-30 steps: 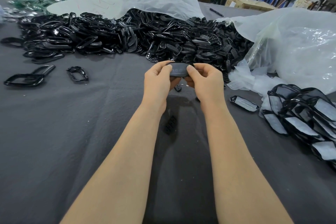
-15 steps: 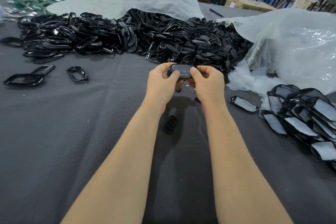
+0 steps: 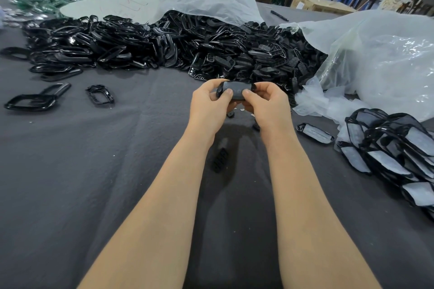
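Turned since a second ago from edge-on to face-up: black shell, with both thumbs now laid on its face. Gripped at its left end by left hand, fingers curled beneath and thumb pressing on top; gripped at its right end by right hand the same way. Held in the air above grey tabletop, just in front of big heap of black parts. Lying flat on the cloth between the forearms, small ribbed black piece. Off to the right, single film-covered piece near stack of filmed pieces, below crumpled clear bag. Off to the left, two loose black frames, well apart from the hands.
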Tool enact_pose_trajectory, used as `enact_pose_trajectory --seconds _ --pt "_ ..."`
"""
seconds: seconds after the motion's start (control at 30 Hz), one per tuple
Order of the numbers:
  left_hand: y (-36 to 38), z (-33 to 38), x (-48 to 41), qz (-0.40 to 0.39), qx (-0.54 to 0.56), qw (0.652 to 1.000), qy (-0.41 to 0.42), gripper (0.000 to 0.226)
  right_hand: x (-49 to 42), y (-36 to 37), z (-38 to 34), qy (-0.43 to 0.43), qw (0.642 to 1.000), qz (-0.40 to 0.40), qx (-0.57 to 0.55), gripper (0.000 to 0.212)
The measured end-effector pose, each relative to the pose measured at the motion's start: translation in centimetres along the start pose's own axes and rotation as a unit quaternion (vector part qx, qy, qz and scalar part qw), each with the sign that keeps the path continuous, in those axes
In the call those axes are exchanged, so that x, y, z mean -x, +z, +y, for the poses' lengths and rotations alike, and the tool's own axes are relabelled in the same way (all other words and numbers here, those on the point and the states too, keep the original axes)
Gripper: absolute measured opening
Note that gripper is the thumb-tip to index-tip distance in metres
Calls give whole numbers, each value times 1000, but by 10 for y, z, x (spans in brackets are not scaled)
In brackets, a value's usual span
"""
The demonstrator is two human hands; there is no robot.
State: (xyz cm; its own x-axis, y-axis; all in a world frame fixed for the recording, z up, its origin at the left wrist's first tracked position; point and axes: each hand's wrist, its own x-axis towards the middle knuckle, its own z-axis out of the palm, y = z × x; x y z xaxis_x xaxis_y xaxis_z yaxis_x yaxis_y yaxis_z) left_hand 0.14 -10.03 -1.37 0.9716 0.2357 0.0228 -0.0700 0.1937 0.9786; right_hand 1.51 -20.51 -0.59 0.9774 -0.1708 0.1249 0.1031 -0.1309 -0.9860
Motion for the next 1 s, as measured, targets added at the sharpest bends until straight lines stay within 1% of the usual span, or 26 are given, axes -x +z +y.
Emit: enact_pose_trajectory --seconds 0.1,0.33,0.5,0.6,0.73,0.87,1.0 --pt "-1 -1 -1 4 -1 1000 0 19 0 1 0 -3 1000 -5 -5 17" --pt "-2 -2 -1 21 31 999 -8 20 1 6 2 -36 998 7 53 20" --pt "-1 -2 0 9 42 999 -19 17 0 5 1 -40 995 25 86 7" --pt "-2 -1 0 1 51 998 -25 14 -1 5 2 -36 995 27 92 6" --pt "-2 -1 0 0 24 1000 -4 21 1 6 2 -37 995 32 88 5" --pt "-1 0 1 18 -8 1000 12 18 3 6 3 -67 993 43 85 11" --pt "-4 1 2 -14 -55 998 13 14 4 4 1 -103 988 30 115 15"
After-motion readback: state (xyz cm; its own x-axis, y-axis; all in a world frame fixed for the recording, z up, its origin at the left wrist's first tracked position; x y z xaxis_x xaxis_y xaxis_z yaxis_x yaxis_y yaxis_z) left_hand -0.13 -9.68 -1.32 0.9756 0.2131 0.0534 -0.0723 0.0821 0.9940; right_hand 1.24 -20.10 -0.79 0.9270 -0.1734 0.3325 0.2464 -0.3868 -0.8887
